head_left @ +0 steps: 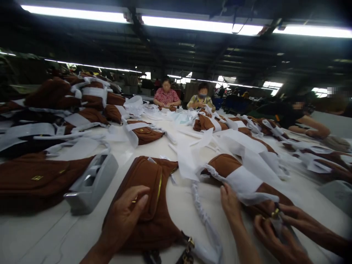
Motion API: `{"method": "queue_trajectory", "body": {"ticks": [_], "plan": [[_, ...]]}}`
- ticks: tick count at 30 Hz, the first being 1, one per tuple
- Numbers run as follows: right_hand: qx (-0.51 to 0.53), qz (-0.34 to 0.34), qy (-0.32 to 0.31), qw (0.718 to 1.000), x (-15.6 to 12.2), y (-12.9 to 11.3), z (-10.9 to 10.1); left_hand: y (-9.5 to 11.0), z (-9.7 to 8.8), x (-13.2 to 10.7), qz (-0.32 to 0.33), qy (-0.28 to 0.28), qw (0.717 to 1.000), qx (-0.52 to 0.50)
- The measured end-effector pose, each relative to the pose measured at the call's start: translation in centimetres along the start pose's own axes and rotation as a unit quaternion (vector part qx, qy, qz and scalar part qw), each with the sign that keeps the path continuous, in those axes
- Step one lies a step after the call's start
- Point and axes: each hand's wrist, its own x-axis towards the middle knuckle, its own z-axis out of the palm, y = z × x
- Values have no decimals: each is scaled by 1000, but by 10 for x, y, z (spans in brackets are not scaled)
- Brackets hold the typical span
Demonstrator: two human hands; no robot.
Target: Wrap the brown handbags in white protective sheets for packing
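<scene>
A brown shoulder bag (pixel 141 183) with a yellow zip lies in front of me. My left hand (pixel 128 211) rests on its front, thumb and forefinger apart, with a bit of gold metal showing between them. Dark straps with gold clasps (pixel 190 242) hang off its near corner. My right hand (pixel 231 203) reaches to a second brown bag (pixel 224 165) banded with white paper (pixel 243 179). Its fingertips are together at that bag's white-wrapped strap (pixel 216 173). Another white-wrapped strap (pixel 202 209) curves across the table between the bags.
At right, a co-worker's hands (pixel 271 229) handle a gold clasp (pixel 275 212) close to my right hand. A grey tape dispenser (pixel 95 185) stands left, beside another brown bag (pixel 35 179). Wrapped bags are heaped far left (pixel 93 93). Two people sit across the white table (pixel 121 161).
</scene>
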Motion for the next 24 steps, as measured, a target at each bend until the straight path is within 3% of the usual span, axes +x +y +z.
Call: {"method": "queue_trajectory", "body": {"ticks": [2,4,7,9,11,14,18,21,24], "plan": [[-13,30,0,999,3,15,-3,-26,-17,-6,8,98,994,53],[-31,64,0,997,8,30,-7,-51,-28,-10,-14,149,985,87],[-99,128,-1,987,18,46,-8,-81,-33,-12,-106,140,982,70],[-158,119,-8,980,18,43,-5,-93,-30,-12,-184,100,978,15],[-184,29,3,983,4,25,1,-100,-23,-10,-237,63,968,-48],[-133,-178,-16,975,-45,-19,17,-104,-16,-5,-234,33,964,-122],[-129,-381,-106,909,-115,-58,40,-98,-15,-3,-201,12,966,-162],[-152,-459,-82,871,-122,-46,47,-82,-7,-27,-219,19,968,-118],[-188,-481,-94,851,-91,-9,40,-58,15,-80,-242,4,965,-100]]}}
